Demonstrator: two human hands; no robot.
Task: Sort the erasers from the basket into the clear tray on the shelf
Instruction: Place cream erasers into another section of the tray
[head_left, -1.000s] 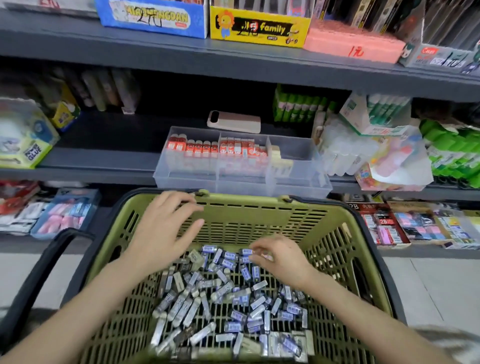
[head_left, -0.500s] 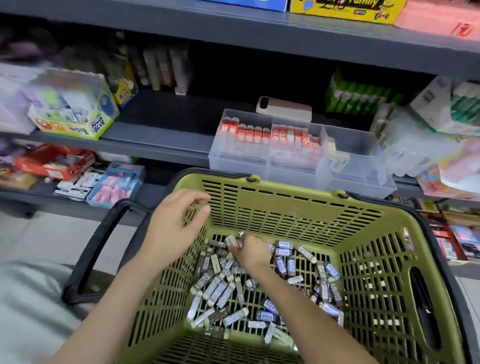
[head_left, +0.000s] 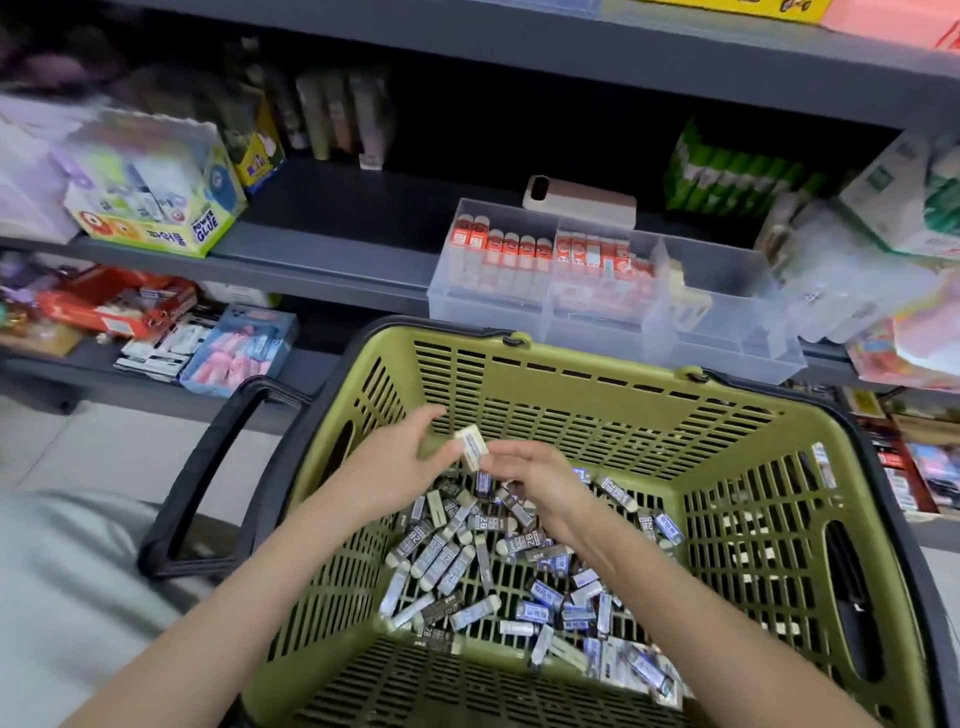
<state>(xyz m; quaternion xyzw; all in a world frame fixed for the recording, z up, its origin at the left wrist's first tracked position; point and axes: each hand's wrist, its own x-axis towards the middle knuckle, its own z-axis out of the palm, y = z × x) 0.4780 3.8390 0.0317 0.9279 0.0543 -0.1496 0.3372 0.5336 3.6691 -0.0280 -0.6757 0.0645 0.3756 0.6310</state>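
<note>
grey metal shelving fills the top of the frame, stocked with stationery: a power glue box (head_left: 156, 208) at upper left, green sticks (head_left: 737, 182) at upper right, and a pinkish phone (head_left: 582, 200) lying flat just behind the clear tray (head_left: 753, 332). that tray sits at the front edge of the middle shelf, right of centre. its left and middle compartments are packed with upright orange-topped erasers (head_left: 545, 260), and a few pale pieces lean by the divider of the right one.

below it, an olive green basket (head_left: 571, 374) with a black handle (head_left: 202, 478) takes up the lower half of the frame. loose sleeved erasers (head_left: 467, 566) are heaped across its slatted floor, mostly towards the centre and lower right.

both arms reach in from the bottom edge. the left hand (head_left: 389, 467) and right hand (head_left: 540, 483) meet above the heap, near the basket's far wall. between them is one white eraser (head_left: 471, 446), tilted. the left hand pinches its upper end with thumb and fingers, and the right hand's curled fingertips pinch its lower end.
</note>
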